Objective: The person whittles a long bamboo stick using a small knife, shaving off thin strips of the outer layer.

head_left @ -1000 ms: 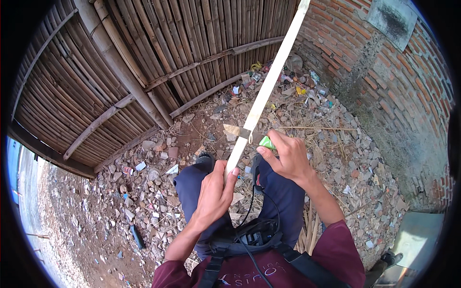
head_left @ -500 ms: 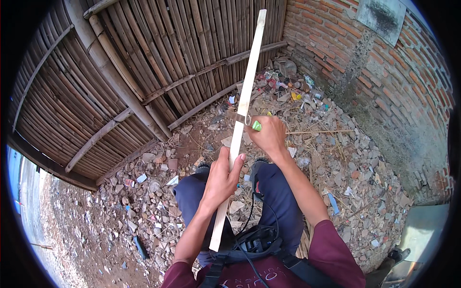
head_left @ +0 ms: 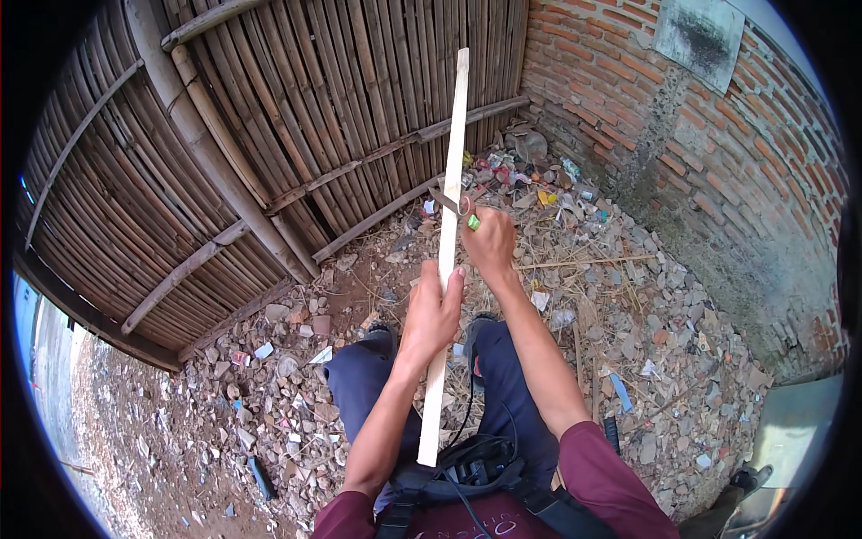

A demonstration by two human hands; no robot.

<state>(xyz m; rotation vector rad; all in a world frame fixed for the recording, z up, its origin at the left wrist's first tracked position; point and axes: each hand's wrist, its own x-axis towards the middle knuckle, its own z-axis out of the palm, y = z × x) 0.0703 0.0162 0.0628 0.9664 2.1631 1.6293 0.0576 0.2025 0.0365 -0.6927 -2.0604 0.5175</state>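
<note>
My left hand (head_left: 433, 310) is closed around a long, pale wooden strip (head_left: 455, 135), thumb along its right side. The strip stands almost straight up and down in view, its lower end above my lap. In my closed right hand (head_left: 491, 241) is a knife with a green handle (head_left: 473, 221), most of the handle hidden in the fist. Its dark blade (head_left: 444, 201) lies slantwise across the strip, above my left hand. A thin pale curl of shaving (head_left: 464, 207) sits at the strip's right edge, by the blade.
A bamboo wall (head_left: 359, 99) rises ahead and left, a brick wall (head_left: 620, 99) to the right. Rubble and litter (head_left: 646, 359) cover the ground. A dark blue object (head_left: 260, 478) lies at left. A black pouch with a cable (head_left: 480, 467) rests at my lap. Another person's foot (head_left: 752, 476) shows lower right.
The strip has swung more upright, its top moving left and lower in view. My left hand has shifted up and right, my right hand slightly up and left; the blade is more slanted.
</note>
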